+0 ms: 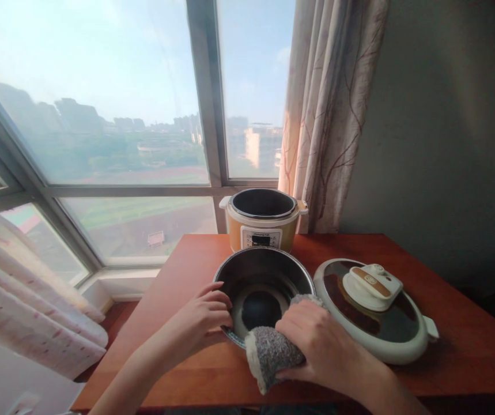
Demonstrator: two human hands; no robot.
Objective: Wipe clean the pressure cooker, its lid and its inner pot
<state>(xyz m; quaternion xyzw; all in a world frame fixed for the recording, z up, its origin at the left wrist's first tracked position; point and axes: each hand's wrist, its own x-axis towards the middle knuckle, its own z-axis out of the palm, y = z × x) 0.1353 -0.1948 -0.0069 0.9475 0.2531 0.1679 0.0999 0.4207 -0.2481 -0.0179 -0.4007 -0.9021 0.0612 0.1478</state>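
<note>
A round inner pot (268, 266) with a dark inside and a shiny rim is at the front middle of the table. My left hand (207, 314) grips its left rim, fingers over the edge. In my right hand (312, 334) is a grey fuzzy cleaning cloth (271, 351), bunched over the pot's near right rim, one end hanging outside. The hand hides part of the cloth and that stretch of rim. Behind the pot stands a yellow and white electric pressure cooker (234, 227), lidless, its dark opening facing up.
The cooker's lid (403, 354), white-rimmed with a white and brown handle, lies on the right of the red-brown wooden table (165, 294). Windows (135, 115) rise behind, with curtains (320, 115) at both sides.
</note>
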